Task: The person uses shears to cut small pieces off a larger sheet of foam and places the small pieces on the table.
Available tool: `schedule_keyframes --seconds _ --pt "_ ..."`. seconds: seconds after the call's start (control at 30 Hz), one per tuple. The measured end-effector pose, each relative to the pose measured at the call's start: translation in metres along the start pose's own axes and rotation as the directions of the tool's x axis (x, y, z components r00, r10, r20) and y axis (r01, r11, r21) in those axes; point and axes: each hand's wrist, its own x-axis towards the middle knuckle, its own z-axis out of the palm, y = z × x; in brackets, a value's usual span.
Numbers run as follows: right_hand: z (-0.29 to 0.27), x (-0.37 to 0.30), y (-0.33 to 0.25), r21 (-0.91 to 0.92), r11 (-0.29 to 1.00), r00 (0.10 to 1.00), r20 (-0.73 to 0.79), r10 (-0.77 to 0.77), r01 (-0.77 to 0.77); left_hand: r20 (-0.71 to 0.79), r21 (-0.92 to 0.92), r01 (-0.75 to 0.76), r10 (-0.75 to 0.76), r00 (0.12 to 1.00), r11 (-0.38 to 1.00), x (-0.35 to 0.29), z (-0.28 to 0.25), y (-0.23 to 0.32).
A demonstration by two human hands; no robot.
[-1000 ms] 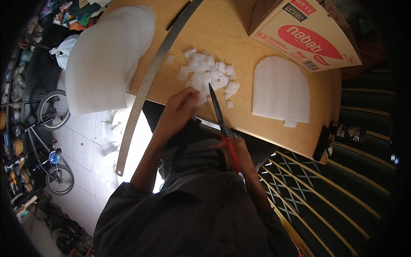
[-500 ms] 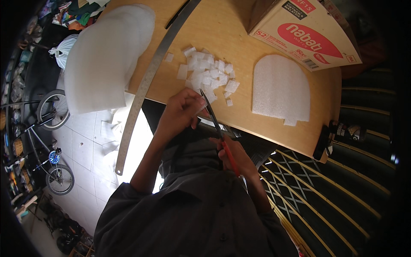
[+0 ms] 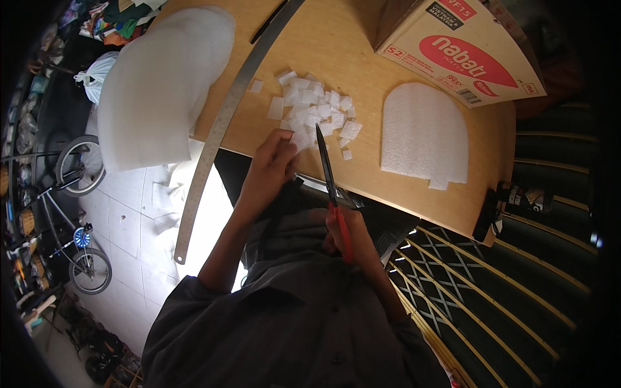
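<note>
My left hand (image 3: 270,161) pinches a small piece of white foam sheet (image 3: 299,140) at the near edge of the wooden table (image 3: 349,58). Just beyond it lies a loose heap of small cut foam squares (image 3: 314,103). My right hand (image 3: 346,231) is wrapped round the red handles of a pair of scissors (image 3: 328,169). Their dark blades point away from me toward the heap and look closed or nearly so, apart from the foam piece. To the right of the heap, a foam sheet with a rounded far end (image 3: 424,132) lies flat.
A long metal ruler (image 3: 220,123) reaches past the table's near edge. Left of it, stacked foam sheets (image 3: 158,90) overhang the edge. A cardboard box (image 3: 462,52) stands far right, and a dark pen-like object (image 3: 266,24) lies by the ruler. A bicycle (image 3: 81,213) is on the left.
My left hand has moved slightly forward with the foam piece, toward the heap. The scissors have swung more upright and away from the piece, as my right hand turned.
</note>
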Motion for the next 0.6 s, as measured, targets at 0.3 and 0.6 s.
schedule_keyframes --seconds 0.3,0.6 --pt "-0.006 -0.006 0.010 -0.155 0.958 0.970 0.074 -0.230 0.239 0.076 0.188 -0.016 0.002 0.997 0.982 -0.003 0.002 0.010" --pt "-0.005 -0.003 0.008 -0.132 0.973 0.982 0.039 -0.186 0.190 0.120 0.232 -0.004 -0.025 0.992 0.973 -0.002 0.000 0.010"
